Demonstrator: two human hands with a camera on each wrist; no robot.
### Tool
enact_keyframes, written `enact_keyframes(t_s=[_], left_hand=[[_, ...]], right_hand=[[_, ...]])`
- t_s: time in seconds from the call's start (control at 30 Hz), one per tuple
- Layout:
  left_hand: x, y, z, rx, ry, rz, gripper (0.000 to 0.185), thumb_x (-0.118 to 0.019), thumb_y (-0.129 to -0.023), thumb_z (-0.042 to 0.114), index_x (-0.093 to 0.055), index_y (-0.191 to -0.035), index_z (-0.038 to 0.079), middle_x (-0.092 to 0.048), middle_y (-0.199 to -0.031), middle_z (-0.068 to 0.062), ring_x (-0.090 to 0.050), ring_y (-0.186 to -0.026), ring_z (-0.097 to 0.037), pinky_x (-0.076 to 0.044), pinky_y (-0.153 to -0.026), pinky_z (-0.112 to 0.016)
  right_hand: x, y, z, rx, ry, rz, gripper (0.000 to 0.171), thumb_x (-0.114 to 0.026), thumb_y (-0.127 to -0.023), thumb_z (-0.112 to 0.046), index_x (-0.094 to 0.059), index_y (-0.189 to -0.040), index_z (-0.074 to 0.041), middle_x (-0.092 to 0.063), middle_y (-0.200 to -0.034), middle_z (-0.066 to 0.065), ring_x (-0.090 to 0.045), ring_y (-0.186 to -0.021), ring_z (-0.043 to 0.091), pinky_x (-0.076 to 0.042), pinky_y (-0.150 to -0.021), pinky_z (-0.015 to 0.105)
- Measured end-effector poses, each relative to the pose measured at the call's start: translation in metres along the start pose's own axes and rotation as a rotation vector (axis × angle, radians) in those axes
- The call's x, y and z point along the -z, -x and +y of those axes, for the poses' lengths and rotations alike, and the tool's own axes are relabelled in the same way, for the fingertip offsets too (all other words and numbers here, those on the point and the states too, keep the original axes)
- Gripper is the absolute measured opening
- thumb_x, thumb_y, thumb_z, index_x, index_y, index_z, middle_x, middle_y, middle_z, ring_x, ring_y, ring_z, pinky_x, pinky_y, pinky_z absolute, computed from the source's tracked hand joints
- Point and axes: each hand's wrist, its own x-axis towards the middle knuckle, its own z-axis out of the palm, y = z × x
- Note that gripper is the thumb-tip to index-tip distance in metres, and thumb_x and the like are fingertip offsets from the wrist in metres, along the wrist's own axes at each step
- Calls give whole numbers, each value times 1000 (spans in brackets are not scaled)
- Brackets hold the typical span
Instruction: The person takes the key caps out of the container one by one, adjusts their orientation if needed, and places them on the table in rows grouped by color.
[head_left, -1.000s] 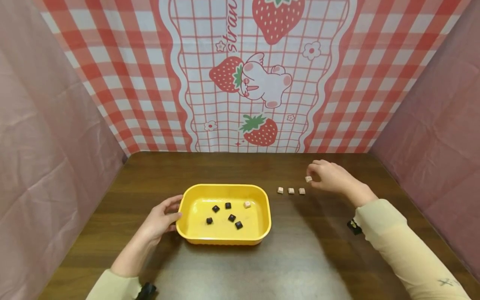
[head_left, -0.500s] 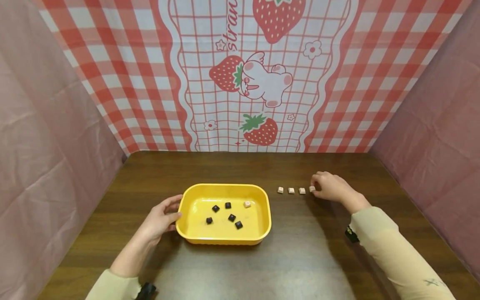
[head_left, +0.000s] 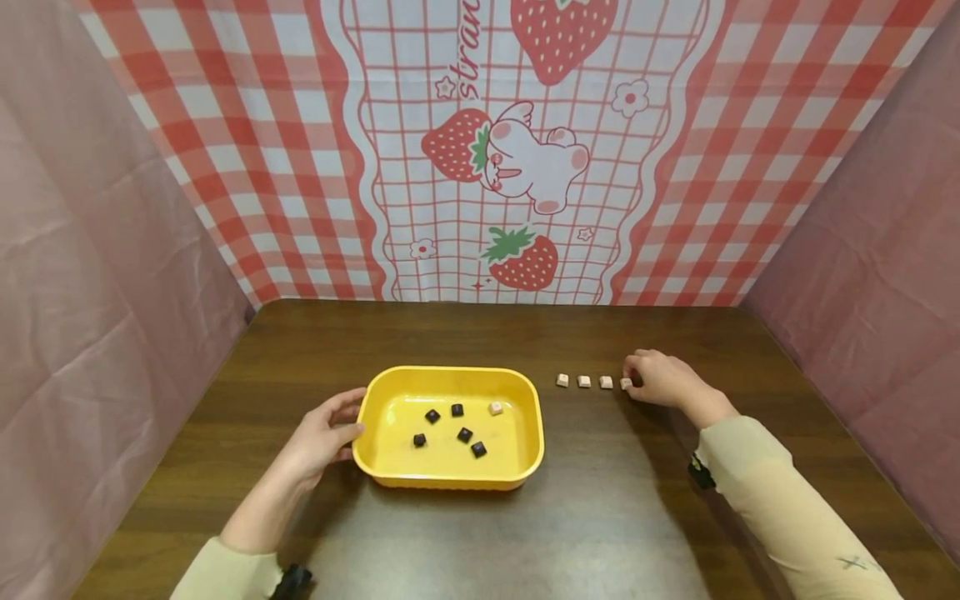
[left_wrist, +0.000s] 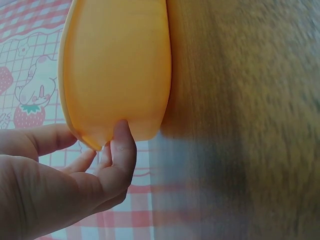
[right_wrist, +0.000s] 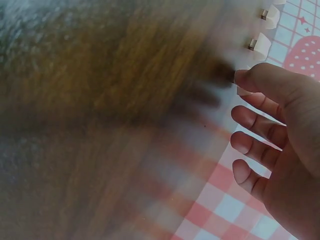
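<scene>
- Our left hand (head_left: 318,440) rests against the left end of the yellow tray (head_left: 448,482) on the table (head_left: 600,517); the left wrist view shows the thumb and fingers lightly on its rim, relaxed rather than clamped.
- Our right hand (head_left: 660,379) sits at the right end of a row of small beige keycaps, fingertips curled on the fourth beige keycap (head_left: 626,383). In the right wrist view the thumb tip lies on that cap, so we judge it is pinched or pressed down onto the table, touching the wood.
- Three other beige keycaps (head_left: 583,381) lie in a straight line to the left of it, apart from one another and between the tray and our right hand.
- Inside the tray we see five black keycaps (head_left: 464,434) scattered over the floor and one pale pink keycap (head_left: 495,408) near the far right corner.
- As we judge it, sorting the light caps out into a line is well along: four are out and in the row, one pale cap is left in the tray, and the black ones are untouched.
- A red checked cloth with strawberries (head_left: 487,150) hangs behind the table.
</scene>
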Motion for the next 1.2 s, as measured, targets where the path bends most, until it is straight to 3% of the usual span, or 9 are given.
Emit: enact_keyframes(t_s=[0.33, 0.73, 1.2], left_hand=[[0, 1, 1, 3, 3, 4, 54, -48, -91, -5, -35, -143, 1, -44, -130, -28, -59, -84, -19, -53, -64, -29], [-1, 1, 1, 8, 0, 2, 54, -49, -91, -5, -35, -143, 1, -44, -129, -27, -58, -84, -19, -53, -64, -29], [-1, 2, 2, -3, 8, -1, 54, -49, -91, -4, -34, -143, 0, -43, -131, -29, -59, -84, -19, -54, -64, -30]], right_hand=[[18, 0, -16, 78, 14, 104, 19, -75, -73, -16, -60, -84, -12, -51, -77, 0, -46, -67, 14, -39, -52, 32], [41, -5, -59, 139, 12, 205, 26, -78, -72, -21, -63, -90, -10, -60, -88, 3, -57, -80, 22, -48, -63, 42], [47, -15, -109, 221, -38, 280, 26, -77, -74, -25, -64, -92, -12, -61, -89, 3, -55, -83, 21, -49, -71, 39]])
